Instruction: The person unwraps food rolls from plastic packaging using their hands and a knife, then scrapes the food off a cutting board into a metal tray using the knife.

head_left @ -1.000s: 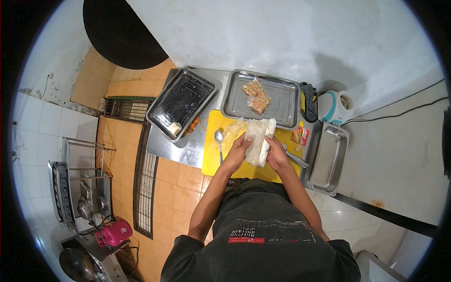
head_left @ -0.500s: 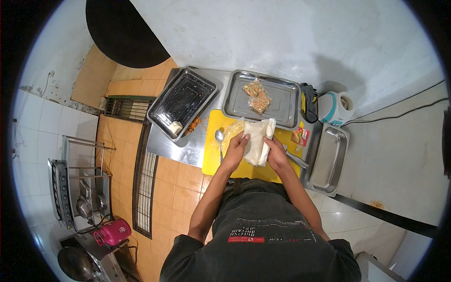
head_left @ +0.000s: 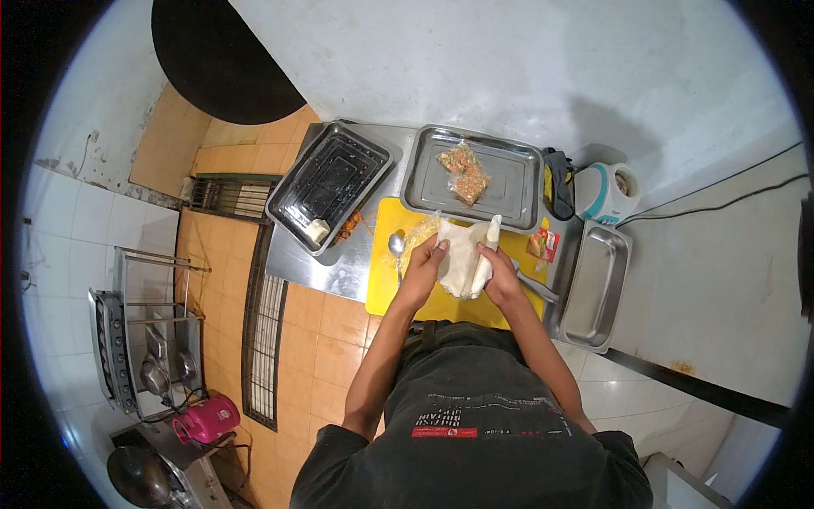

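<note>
Both hands hold spring roll wrappers [head_left: 459, 259], a pale, soft, folded stack, above the yellow cutting board [head_left: 383, 288]. My left hand [head_left: 422, 270] pinches the left side, thumb on top. My right hand [head_left: 502, 273] grips the right side, where a folded flap stands up with its corner pointing away from me. The fingers beneath the stack are hidden. Left of the stack, a metal spoon [head_left: 397, 246] lies on the board beside crumpled clear plastic [head_left: 420, 233]. A knife [head_left: 538, 288] is partly hidden behind my right hand.
A dark tray [head_left: 331, 182] holding a small white piece stands at the left, with orange food bits [head_left: 348, 227] beside it. A grey tray [head_left: 415, 174] carries bagged food [head_left: 465, 174]. At right are a red packet [head_left: 543, 244], a steel pan [head_left: 595, 284] and a white-turquoise appliance [head_left: 605, 193].
The folded flap on the right has tilted up and opened away from the rest of the stack. Both hands keep their hold, with the right hand shifted slightly.
</note>
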Action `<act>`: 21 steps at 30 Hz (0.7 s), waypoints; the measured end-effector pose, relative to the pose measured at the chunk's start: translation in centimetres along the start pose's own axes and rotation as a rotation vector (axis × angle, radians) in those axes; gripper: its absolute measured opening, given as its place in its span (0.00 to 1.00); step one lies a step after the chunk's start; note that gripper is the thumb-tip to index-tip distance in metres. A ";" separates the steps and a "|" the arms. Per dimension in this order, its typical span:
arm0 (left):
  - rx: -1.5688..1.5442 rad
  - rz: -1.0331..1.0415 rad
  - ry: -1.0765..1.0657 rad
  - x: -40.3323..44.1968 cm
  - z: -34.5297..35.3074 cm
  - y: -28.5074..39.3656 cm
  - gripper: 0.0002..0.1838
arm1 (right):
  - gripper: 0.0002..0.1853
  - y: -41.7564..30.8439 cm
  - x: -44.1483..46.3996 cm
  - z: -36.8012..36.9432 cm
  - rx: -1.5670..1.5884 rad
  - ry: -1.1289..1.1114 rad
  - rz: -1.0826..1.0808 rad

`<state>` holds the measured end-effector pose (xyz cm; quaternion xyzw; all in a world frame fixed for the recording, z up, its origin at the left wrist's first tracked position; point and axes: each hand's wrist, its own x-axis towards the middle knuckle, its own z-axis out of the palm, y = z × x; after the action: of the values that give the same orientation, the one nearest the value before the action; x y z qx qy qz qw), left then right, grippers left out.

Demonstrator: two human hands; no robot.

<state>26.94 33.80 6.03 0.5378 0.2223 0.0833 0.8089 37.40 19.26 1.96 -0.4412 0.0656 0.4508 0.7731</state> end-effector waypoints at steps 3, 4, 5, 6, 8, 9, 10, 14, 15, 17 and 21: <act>0.007 0.001 -0.002 -0.1 0.1 0.5 0.19 | 0.26 0.1 0.2 -0.2 0.005 0.001 0.000; 0.007 0.000 0.002 -0.2 0.2 0.8 0.19 | 0.26 0.0 0.1 -0.2 0.007 0.010 -0.001; 0.007 -0.001 0.002 -0.3 0.3 1.1 0.19 | 0.26 -0.1 0.1 -0.1 0.007 0.010 -0.001; 0.004 -0.005 0.006 -0.4 0.4 1.5 0.19 | 0.26 -0.1 0.1 -0.1 0.011 0.010 -0.003; 0.002 -0.011 0.010 -0.4 0.3 1.5 0.18 | 0.26 -0.2 0.1 0.0 0.016 0.011 -0.004; -0.002 -0.006 0.025 -0.4 0.3 1.4 0.18 | 0.25 -0.2 0.1 -0.1 0.009 0.013 0.000; -0.006 -0.001 0.039 -0.3 0.2 1.2 0.18 | 0.25 -0.2 0.1 -0.1 0.001 0.015 0.004; 0.002 0.004 0.033 -0.3 -0.1 1.2 0.18 | 0.25 -0.4 0.0 0.0 0.008 0.031 0.015; 0.007 0.010 0.028 -0.3 -0.1 1.3 0.19 | 0.25 -0.3 0.0 -0.1 0.007 0.033 0.011; 0.012 0.016 0.022 -0.3 -0.1 1.3 0.19 | 0.25 -0.3 -0.1 -0.1 0.006 0.036 0.007; -0.026 0.017 0.019 -0.5 -0.1 1.8 0.19 | 0.24 -0.4 -0.1 -0.1 0.007 0.055 0.007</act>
<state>26.65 34.43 7.71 0.5286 0.2242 0.0983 0.8128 37.64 19.09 2.18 -0.4508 0.0901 0.4410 0.7709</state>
